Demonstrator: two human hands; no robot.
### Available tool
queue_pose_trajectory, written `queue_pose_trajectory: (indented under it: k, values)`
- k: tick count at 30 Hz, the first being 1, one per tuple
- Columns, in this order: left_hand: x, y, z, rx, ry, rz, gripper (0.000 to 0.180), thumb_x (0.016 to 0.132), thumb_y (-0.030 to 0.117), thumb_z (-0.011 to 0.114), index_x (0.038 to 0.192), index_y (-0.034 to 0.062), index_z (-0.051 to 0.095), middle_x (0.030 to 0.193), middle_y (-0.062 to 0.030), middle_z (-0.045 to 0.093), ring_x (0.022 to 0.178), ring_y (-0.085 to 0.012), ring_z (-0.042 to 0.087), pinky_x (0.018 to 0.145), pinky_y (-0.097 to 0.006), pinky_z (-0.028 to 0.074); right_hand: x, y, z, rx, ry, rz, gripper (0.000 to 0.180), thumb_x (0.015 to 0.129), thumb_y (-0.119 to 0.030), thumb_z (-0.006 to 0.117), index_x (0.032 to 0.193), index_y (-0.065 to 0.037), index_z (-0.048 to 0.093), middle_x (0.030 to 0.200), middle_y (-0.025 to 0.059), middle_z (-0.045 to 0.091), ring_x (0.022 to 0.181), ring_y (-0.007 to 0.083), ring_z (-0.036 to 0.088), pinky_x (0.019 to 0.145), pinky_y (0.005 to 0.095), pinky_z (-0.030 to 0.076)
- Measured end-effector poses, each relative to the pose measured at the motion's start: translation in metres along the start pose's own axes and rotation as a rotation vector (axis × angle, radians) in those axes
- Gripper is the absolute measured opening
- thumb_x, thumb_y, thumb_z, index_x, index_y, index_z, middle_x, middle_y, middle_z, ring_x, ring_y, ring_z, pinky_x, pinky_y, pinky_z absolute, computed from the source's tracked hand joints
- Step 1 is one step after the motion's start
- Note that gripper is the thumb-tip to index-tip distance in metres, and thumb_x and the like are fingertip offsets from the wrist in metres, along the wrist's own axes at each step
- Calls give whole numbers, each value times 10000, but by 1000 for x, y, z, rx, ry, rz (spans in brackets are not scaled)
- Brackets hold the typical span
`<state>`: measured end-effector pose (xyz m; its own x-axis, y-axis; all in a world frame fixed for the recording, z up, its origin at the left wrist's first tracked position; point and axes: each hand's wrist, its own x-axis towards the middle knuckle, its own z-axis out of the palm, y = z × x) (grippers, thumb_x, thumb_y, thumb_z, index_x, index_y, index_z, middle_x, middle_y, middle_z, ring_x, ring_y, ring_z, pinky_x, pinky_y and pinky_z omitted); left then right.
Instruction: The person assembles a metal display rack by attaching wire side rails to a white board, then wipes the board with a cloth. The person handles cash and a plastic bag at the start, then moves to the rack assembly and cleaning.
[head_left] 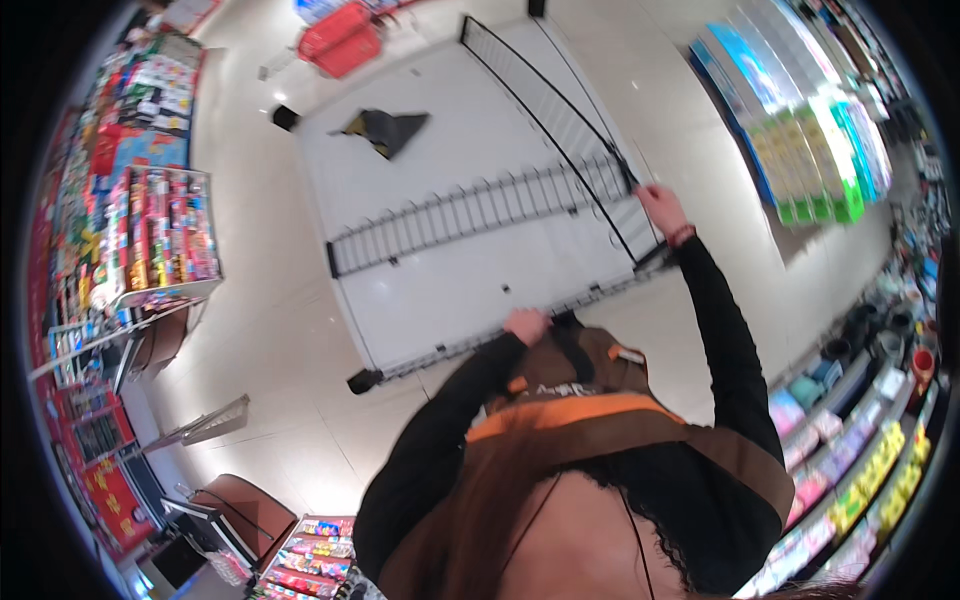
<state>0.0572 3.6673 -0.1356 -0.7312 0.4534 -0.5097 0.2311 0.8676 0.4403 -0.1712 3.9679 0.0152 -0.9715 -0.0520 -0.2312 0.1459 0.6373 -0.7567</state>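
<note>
A low white display table (450, 270) with black wire edging stands in front of me. A black wire divider (470, 206) crosses its surface. A taller black wire panel (545, 125) leans over its right side. My right hand (662, 210) is closed around the panel's edge, near the table's right side. At the near rim my left hand (527, 325) has its fingers curled; what lies under them is hidden. A dark grey and yellow cloth-like item (385, 132) lies crumpled on the far left of the white surface.
A red shopping basket (340, 40) sits beyond the table. Stacked packs (810, 150) stand on the right, with shelves of bright goods (860, 470) nearer me. Snack racks (165, 235) line the left. A brown counter (245, 515) with a monitor stands at lower left.
</note>
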Motion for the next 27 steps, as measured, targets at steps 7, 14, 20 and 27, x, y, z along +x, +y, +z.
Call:
queue_pose_trajectory:
  k: [7,14,20,27]
  values:
    - [5,-20,39,-4,144,31,361,982,452,500,1011,117,630,959,-136,658,826,-377,668,699,-496,533,-74,-17,-26,-24,28,77,370,947,-366,579,1003,-31,726,888,101,704,846,205,635,787,315,478]
    - [-3,-16,26,-84,126,-56,625,861,585,639,1272,115,613,1214,-179,593,1249,-354,482,997,-448,452,-123,13,-49,162,-32,181,351,947,-339,592,1015,-21,726,838,57,678,812,123,588,770,286,465]
    - [60,65,14,-673,478,-215,556,939,566,523,1203,93,649,1136,-169,660,1099,-323,604,954,-408,467,-138,66,-90,668,-282,355,314,995,-313,577,1025,-16,677,680,-77,439,603,29,376,566,197,319]
    - [129,156,30,-326,513,-829,581,992,541,373,812,146,759,826,-129,721,832,-374,678,744,-491,515,-104,120,-192,697,-411,359,408,1005,-379,552,1111,2,650,715,-90,386,611,26,323,570,189,276]
